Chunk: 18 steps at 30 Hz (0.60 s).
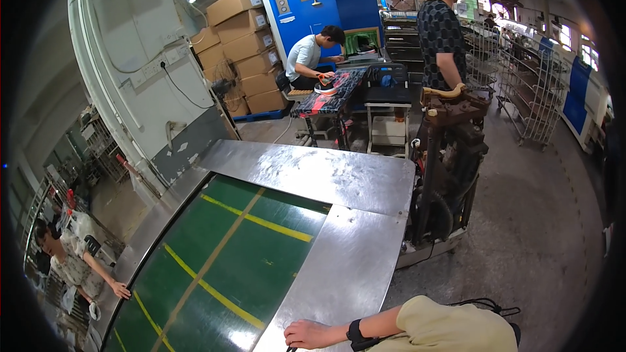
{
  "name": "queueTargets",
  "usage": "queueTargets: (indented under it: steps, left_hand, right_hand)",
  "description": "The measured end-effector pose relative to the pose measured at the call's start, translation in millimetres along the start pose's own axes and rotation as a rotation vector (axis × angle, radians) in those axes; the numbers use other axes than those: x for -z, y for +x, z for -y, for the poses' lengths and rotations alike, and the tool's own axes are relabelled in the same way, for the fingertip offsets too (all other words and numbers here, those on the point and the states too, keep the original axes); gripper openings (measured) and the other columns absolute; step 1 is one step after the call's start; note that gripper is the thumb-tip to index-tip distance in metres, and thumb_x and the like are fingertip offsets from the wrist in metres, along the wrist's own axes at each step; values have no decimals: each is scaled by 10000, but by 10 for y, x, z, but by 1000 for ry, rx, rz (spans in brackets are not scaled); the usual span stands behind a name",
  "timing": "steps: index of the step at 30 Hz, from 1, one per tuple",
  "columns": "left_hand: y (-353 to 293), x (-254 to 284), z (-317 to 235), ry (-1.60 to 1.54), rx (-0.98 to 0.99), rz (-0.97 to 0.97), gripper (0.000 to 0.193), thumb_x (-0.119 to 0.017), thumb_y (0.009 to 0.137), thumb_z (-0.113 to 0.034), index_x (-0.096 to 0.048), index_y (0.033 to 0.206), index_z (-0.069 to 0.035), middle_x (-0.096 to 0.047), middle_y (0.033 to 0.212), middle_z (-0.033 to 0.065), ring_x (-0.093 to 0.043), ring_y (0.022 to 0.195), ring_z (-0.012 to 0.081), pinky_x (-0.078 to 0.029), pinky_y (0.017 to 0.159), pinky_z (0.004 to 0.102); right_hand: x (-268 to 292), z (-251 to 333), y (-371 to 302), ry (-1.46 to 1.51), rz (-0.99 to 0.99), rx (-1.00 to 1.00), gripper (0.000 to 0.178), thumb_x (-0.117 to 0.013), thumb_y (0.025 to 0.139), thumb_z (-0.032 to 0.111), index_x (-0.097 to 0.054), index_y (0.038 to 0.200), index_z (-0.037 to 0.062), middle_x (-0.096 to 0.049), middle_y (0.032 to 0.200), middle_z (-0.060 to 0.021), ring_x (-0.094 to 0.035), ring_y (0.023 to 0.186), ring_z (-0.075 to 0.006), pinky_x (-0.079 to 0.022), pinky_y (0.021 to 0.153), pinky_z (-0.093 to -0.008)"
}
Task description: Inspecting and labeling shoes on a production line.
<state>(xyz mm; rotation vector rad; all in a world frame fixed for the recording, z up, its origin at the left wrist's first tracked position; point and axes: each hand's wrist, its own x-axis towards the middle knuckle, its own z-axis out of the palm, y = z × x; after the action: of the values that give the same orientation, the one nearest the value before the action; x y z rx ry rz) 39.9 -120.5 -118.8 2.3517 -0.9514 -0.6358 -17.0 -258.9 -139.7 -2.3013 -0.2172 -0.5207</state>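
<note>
At the lower edge, my right hand (306,334) rests over the near metal border (349,254) of a conveyor table. Its fingers are curled, and a small dark bit shows beneath them, too little to name. A black band (354,332) circles the wrist, below a pale yellow sleeve (450,326). Beside the hand runs a green conveyor belt (261,264) marked with yellow stripes and one tan lengthwise strip. My left hand is out of view. Across the belt, a co-worker's hand (120,289) lies on the far rim.
Right of the table's end stands a dark machine (443,176), with a person (443,32) behind it. Another person sits at a small table (336,88) near stacked cartons (251,52) and a blue cabinet (355,6). Wire racks (531,98) line the right side.
</note>
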Motion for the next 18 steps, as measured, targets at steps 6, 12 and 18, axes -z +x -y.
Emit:
queueTargets:
  steps: [6, 12, 18]
  left_hand:
    - [27, -4, 27, 25, -5, -4, 273, -609, 826, -307, -651, 966, -77, -656, 845, 127, -627, 804, 287, -482, 729, 383]
    - [37, 8, -1, 58, -17, -8, 269, -614, 821, -309, -654, 954, -79, -657, 829, 123, -630, 791, 283, -484, 718, 383]
    - [13, -38, -31, 72, -3, -33, 265, -619, 817, -312, -658, 941, -81, -659, 813, 120, -633, 778, 280, -487, 707, 383]
  right_hand:
    - [92, 62, 9, 92, 0, 44, 99, -571, 770, 115, -593, 866, 105, -534, 976, -40, -499, 946, -207, -382, 809, -345]
    - [-5, -10, 14, 57, 13, 30, 110, -592, 774, 150, -588, 869, 94, -535, 979, -41, -500, 940, -210, -384, 796, -349]
    - [-118, -178, -43, -20, -43, 79, 119, -571, 823, 182, -626, 866, 85, -586, 895, -41, -551, 841, -225, -440, 732, -330]
